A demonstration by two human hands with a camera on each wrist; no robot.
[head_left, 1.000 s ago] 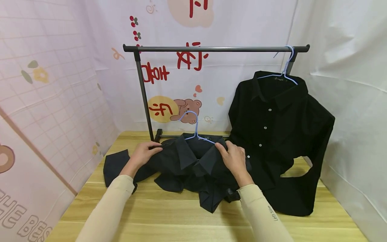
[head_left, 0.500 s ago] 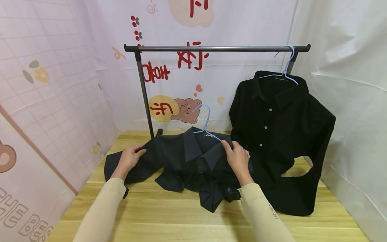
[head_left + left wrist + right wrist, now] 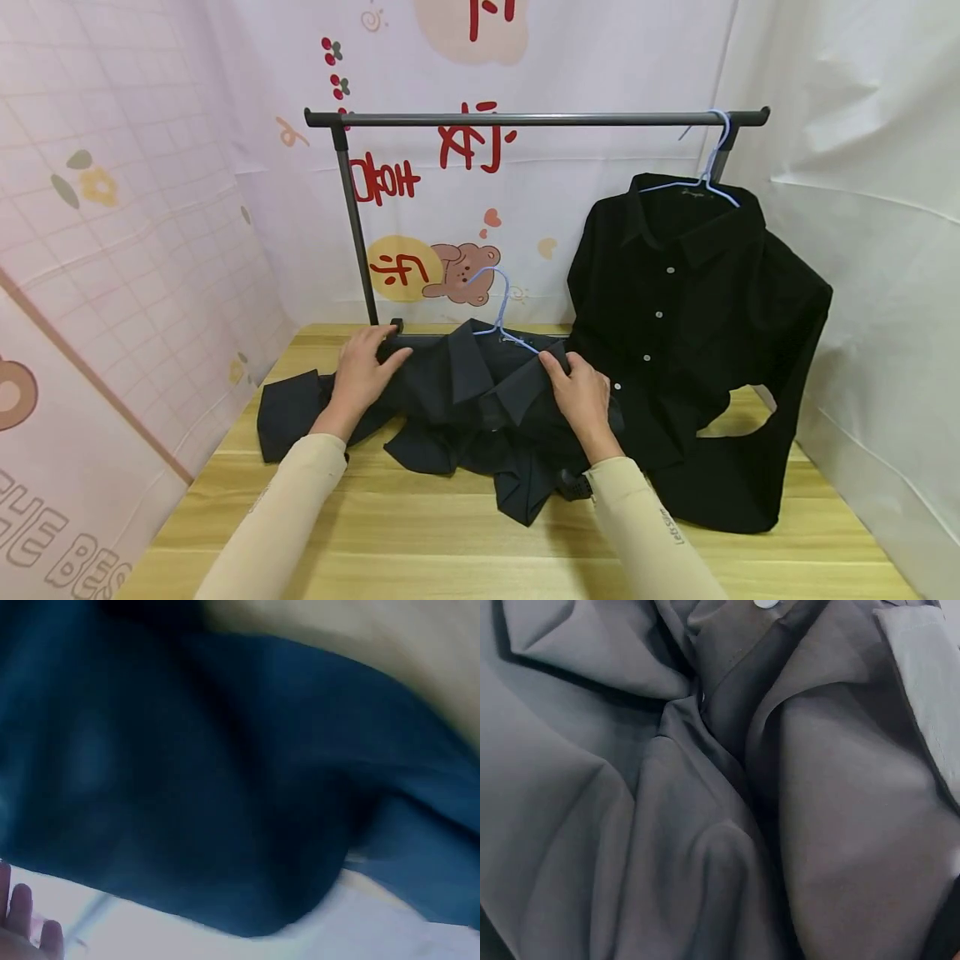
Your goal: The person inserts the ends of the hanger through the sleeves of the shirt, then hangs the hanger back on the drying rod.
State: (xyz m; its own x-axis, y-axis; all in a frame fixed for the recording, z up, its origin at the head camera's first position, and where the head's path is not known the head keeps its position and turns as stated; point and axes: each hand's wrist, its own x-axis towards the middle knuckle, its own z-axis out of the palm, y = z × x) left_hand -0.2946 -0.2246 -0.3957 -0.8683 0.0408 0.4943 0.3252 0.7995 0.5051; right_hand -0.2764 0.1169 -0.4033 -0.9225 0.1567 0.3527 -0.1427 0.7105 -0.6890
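Observation:
A dark collared shirt (image 3: 427, 379) lies crumpled on the table, its collar raised around a light blue hanger (image 3: 502, 310) whose hook points up. My right hand (image 3: 583, 398) pinches the cloth beside the collar, at the hanger's right arm. Over the other shoulder, my left hand (image 3: 360, 375) is spread, thumb apart from the fingers. Dark fabric (image 3: 187, 765), blurred, fills most of the left wrist view, with fingertips (image 3: 21, 907) at its lower left corner. Folds of the shirt (image 3: 697, 825) fill the right wrist view; no fingers are plainly seen there.
A dark metal clothes rack (image 3: 525, 120) stands at the back of the wooden table (image 3: 420, 542). From its right end hangs a black buttoned shirt (image 3: 675, 317) on another blue hanger (image 3: 708, 167), its lower part reaching the table. Printed cloth (image 3: 615, 50) walls the back and sides.
My left hand slid out along the sleeve, then came back toward the shoulder with its fingers parted. The collar and hanger shifted right, then slightly back left. My right hand keeps its pinch.

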